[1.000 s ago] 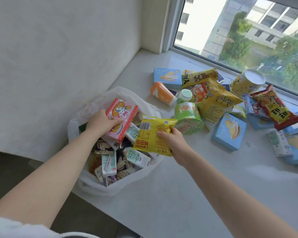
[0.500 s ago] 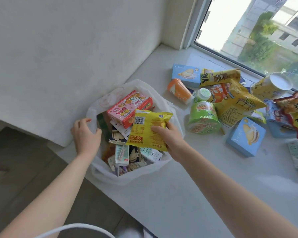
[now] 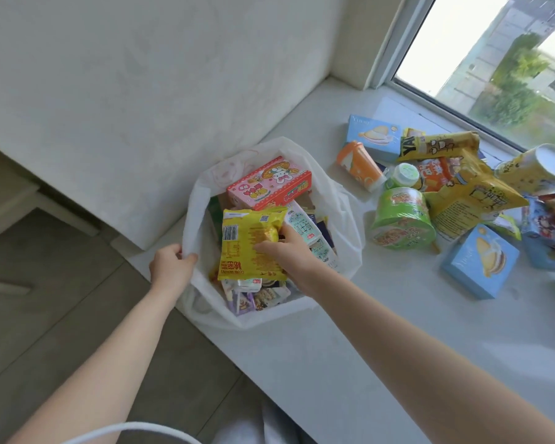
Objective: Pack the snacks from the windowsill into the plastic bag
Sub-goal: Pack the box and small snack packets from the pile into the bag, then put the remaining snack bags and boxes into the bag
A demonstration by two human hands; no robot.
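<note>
A person's right hand (image 3: 289, 248) grips a crinkled yellow snack packet (image 3: 249, 243), barcode and red print showing, over the open mouth of a white plastic bag (image 3: 343, 225) at the windowsill's (image 3: 382, 331) edge. The left hand (image 3: 170, 267) pinches the bag's rim. A pink box (image 3: 269, 184) lies inside; a green cup (image 3: 401, 219) stands just beside.
</note>
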